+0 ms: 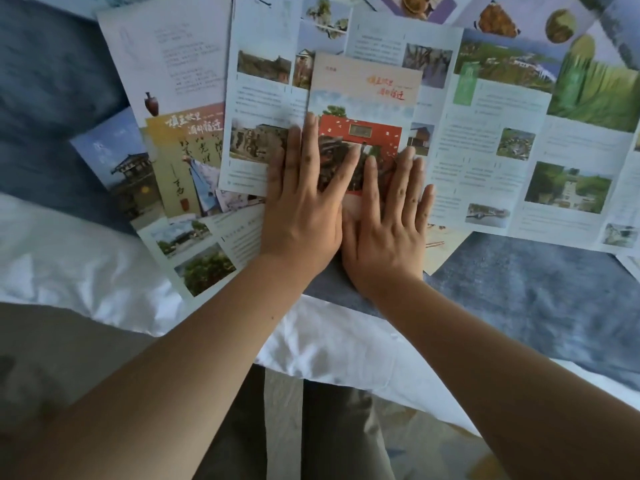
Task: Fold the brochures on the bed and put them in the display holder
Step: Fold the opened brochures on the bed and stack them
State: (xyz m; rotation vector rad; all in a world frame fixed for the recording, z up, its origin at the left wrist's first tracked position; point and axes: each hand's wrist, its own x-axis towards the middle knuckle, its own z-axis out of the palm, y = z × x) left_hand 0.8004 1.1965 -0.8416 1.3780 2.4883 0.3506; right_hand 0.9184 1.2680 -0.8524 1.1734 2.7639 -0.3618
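At the centre of the frame a folded brochure (363,95) with a cream top and a red gateway picture lies on top of the other sheets. Both hands are laid flat on its lower half with straight, slightly spread fingers. The left hand (304,206) covers its left edge and the right hand (388,230) its lower right part, and the two thumbs lie side by side.

Under it an open brochure (485,154) with landscape photos spreads towards the right of the frame. At centre left lie an orange-cover brochure (183,161) and a blue pagoda brochure (114,157). All rest on the bed, on its blue bed runner (519,292), with the white sheet (69,258) at lower left.
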